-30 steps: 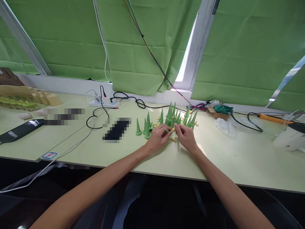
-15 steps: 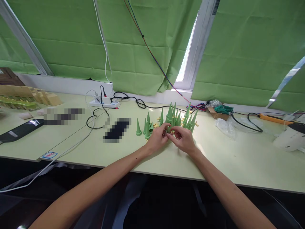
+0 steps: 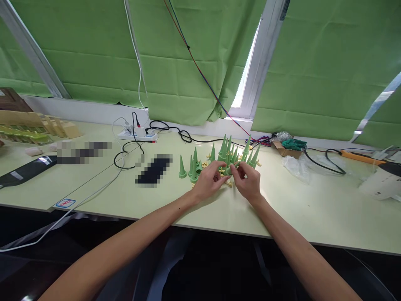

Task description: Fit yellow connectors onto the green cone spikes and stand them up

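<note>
Between my two hands is a small green cone (image 3: 228,171), tilted, with its wider base toward my left hand. My right hand (image 3: 249,180) pinches it with thumb and fingertips. My left hand (image 3: 207,180) is curled, its thumb and index finger closed about the base; any smaller part there is hidden by the fingers. Several more green cones (image 3: 223,149) stand upright in a cluster just beyond my hands. To the left, one cone (image 3: 182,168) stands apart, and another lies on its side. Small yellow pieces (image 3: 204,164) are scattered among the cones.
A pixelated dark object (image 3: 154,169) lies on the table (image 3: 150,200) at left. Behind are a power strip (image 3: 134,136) and black cables. On the right are a small cardboard box (image 3: 281,148), plastic bags (image 3: 296,167) and a white appliance (image 3: 380,182).
My right hand has shifted slightly right and turned. The cone between my hands is now tilted and more visible. My left hand has barely moved, with its thumb extended further right.
</note>
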`<control>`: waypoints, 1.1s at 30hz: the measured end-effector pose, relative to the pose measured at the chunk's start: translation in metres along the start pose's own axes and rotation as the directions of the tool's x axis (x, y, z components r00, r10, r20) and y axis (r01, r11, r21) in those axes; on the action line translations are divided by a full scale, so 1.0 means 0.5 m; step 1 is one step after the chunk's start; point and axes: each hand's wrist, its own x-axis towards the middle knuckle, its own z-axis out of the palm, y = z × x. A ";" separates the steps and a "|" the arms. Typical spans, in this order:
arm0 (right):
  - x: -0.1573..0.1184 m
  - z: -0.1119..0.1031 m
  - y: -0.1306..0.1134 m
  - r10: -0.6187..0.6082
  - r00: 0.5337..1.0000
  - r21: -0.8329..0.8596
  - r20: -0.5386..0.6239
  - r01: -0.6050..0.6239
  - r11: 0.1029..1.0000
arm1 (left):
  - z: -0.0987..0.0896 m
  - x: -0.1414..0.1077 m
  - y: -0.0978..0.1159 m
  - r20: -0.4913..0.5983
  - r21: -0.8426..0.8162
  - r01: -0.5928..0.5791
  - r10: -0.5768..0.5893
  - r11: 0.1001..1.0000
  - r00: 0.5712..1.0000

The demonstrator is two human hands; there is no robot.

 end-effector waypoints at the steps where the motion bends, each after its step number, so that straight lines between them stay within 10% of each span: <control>1: 0.001 0.000 0.003 0.030 0.999 -0.016 -0.027 -0.030 0.999 | 0.000 0.000 0.000 -0.021 0.018 -0.007 0.007 1.000 1.000; 33: -0.006 0.009 0.050 0.420 0.890 -0.311 0.180 -0.353 0.882 | -0.008 0.003 0.012 -0.118 0.099 0.053 -0.042 0.994 0.992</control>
